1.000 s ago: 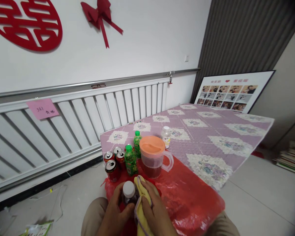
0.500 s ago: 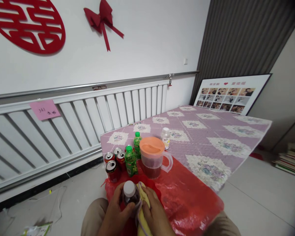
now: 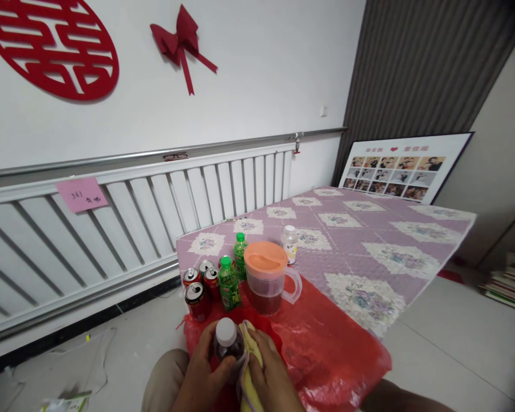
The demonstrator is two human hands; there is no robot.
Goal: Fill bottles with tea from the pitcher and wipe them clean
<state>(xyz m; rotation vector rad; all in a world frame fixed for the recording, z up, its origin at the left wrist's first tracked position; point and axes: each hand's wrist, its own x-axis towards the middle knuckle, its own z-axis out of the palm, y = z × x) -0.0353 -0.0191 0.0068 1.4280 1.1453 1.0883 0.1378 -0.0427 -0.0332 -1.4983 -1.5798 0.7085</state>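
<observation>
My left hand (image 3: 202, 375) is wrapped round a clear bottle (image 3: 232, 346) with a white cap and dark contents, held upright near the table's front edge. In my right hand (image 3: 271, 372) is a folded yellow cloth (image 3: 251, 380) with a purple edge, pressed against the bottle's right side. Beneath the bottle, a red basin (image 3: 276, 337) shows partly behind my hands. Just beyond stands a clear pitcher (image 3: 268, 292) with an orange lid and dark liquid inside. The lower part of the bottle is hidden by my fingers.
Two green-capped bottles (image 3: 229, 286) and several opened drink cans (image 3: 197, 300) stand left of the pitcher. A white-capped jar (image 3: 289, 243) is behind it. A red plastic sheet (image 3: 326, 349) lies over the patterned tablecloth (image 3: 369, 252). A white radiator (image 3: 146, 212) runs along the wall.
The whole view has shifted slightly, so things sit a little lower. Both hands keep their hold on the bottle and the cloth, with hardly any movement.
</observation>
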